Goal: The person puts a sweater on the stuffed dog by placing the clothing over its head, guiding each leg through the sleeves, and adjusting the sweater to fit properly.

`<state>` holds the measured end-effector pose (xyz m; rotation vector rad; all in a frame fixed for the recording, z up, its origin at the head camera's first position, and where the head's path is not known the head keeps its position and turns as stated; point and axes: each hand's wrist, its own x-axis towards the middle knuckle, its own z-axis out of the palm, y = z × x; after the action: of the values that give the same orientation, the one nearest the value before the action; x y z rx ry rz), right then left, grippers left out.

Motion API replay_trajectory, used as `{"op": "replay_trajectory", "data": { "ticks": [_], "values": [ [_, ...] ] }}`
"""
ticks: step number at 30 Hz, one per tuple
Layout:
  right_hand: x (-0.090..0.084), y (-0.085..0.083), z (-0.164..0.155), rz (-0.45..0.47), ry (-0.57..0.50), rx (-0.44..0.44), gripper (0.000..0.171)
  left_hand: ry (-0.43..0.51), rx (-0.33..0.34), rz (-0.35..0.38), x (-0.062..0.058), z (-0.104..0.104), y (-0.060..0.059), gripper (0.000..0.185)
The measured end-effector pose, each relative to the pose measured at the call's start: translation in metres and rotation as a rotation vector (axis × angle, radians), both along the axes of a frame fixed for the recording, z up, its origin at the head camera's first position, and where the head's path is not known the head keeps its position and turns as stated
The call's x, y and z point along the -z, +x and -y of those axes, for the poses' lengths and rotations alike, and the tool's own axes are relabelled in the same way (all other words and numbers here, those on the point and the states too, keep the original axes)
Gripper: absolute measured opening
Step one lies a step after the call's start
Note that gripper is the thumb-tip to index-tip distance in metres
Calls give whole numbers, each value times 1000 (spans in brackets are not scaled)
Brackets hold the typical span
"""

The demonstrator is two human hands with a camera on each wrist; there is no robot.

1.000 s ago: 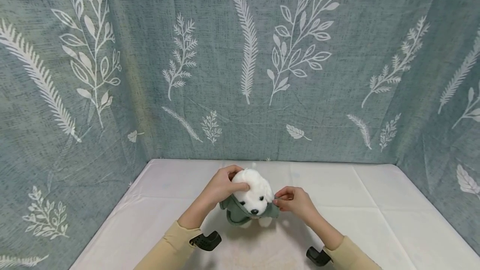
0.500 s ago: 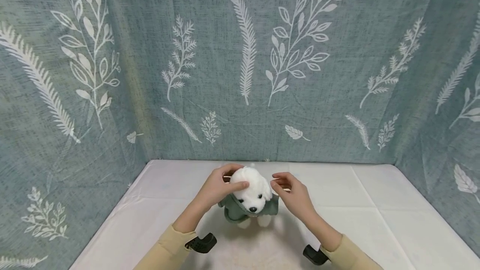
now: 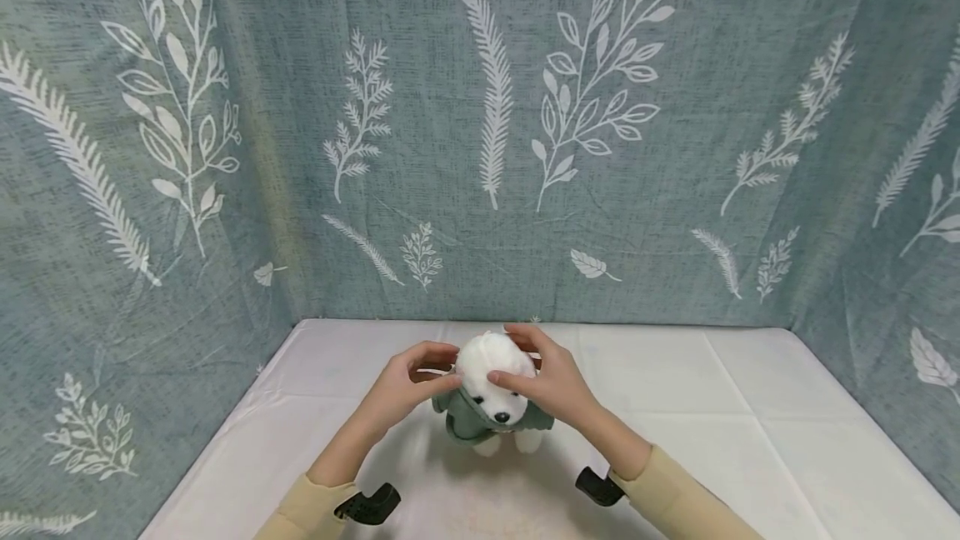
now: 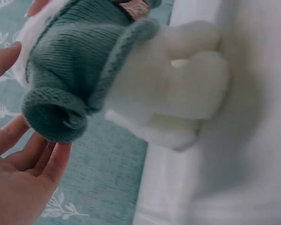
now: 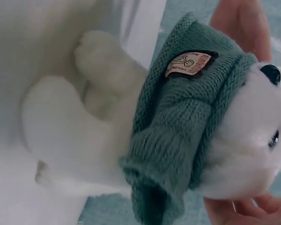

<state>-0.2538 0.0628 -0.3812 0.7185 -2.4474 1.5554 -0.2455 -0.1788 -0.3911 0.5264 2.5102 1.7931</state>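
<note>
A white plush dog [image 3: 484,361] wearing a green sweater [image 3: 465,418] stands upright on the surface [image 3: 697,457], facing the person. The right hand [image 3: 557,382] grips its head; the left hand [image 3: 394,386], loosely parted and grasping nothing, hovers close along its opposite side.

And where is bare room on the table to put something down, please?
The table has two broad bare patches: left of the left sleeve and right of the right sleeve, each reaching the curtain. A smaller one lies in front of the plush dog, between the black wrist devices. The dog's head is crowded by the left grip and right grip.
</note>
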Motion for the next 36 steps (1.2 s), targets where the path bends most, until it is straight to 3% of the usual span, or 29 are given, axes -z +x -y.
{"op": "replay_trajectory", "data": {
  "ticks": [5, 15, 21, 36],
  "values": [
    [1, -3, 6, 9, 62, -3, 63, -11, 34, 22, 10, 5, 3, 46],
    [3, -6, 1, 107, 0, 5, 54, 12, -7, 24, 14, 2, 5, 37],
    [7, -8, 0, 106, 7, 22, 52, 27, -41, -2, 17, 3, 4, 24],
    [9, -9, 0, 97, 16, 6, 50, 46, -25, 21, 27, 11, 0, 22]
  ]
}}
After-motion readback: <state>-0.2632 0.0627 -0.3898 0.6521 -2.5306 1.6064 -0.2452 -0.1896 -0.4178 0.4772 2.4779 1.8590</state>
